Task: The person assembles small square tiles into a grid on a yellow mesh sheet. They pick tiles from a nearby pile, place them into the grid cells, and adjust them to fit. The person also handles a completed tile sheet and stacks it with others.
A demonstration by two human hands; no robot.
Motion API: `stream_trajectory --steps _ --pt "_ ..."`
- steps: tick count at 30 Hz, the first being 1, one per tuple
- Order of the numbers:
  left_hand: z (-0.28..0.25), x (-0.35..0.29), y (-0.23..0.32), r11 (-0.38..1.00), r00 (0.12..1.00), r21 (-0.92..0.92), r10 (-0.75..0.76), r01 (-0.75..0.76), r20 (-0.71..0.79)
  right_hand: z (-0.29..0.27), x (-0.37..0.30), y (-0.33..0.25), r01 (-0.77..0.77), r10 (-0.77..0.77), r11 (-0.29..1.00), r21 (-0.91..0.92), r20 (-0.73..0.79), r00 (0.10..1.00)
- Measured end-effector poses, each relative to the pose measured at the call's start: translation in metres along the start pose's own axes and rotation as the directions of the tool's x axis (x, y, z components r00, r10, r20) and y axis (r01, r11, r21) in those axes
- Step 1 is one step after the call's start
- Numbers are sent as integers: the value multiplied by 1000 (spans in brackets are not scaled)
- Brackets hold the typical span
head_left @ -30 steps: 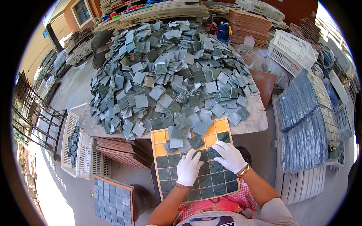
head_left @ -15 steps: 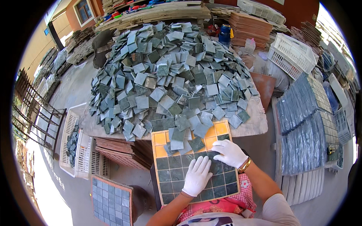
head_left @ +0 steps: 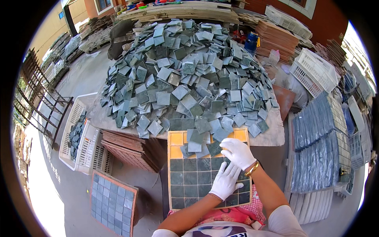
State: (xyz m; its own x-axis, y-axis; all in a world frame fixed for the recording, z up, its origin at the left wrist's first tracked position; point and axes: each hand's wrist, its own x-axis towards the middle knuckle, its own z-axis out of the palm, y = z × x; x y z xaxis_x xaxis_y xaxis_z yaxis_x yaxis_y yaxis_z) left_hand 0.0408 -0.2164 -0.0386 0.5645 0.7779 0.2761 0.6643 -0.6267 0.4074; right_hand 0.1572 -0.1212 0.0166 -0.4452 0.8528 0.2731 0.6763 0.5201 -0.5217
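A square tray frame (head_left: 170, 173) rests before me over my lap, its lower rows filled with dark green stone tiles (head_left: 190, 178) and its top rows showing yellow cells (head_left: 176, 151). My left hand (head_left: 226, 182), white-gloved, lies with fingers stretched across the tiles at the right. Just above it, my right hand (head_left: 239, 153), also gloved, has curled fingers over the tray's upper right; anything between them is hidden. Several loose tiles (head_left: 194, 146) lie over the yellow cells, beside the right fingertips. A large heap of green-grey tiles (head_left: 185, 79) covers the table beyond the tray.
A white crate of tiles (head_left: 75, 134) stands left, beside stacked reddish boards (head_left: 128, 152). A tiled panel (head_left: 112, 203) leans at the lower left. Wrapped tile stacks (head_left: 316, 146) and white crates (head_left: 316, 73) stand right. Behind the heap is a blue jug (head_left: 251, 42).
My view has shifted, so the tray sits farther right. My left hand has slid right, close under the right hand. The right hand has moved up the tray, its fingers more curled.
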Motion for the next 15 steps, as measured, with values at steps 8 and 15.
stream_trajectory --steps 8,15 --pt "-11 -1 -7 1000 1000 16 -4 4 -12 15 27 -6 243 -88 874 -420 356 930" --pt "-40 -52 -10 995 996 50 -83 82 34 8 37 -13 192 -36 902 -386 376 926"
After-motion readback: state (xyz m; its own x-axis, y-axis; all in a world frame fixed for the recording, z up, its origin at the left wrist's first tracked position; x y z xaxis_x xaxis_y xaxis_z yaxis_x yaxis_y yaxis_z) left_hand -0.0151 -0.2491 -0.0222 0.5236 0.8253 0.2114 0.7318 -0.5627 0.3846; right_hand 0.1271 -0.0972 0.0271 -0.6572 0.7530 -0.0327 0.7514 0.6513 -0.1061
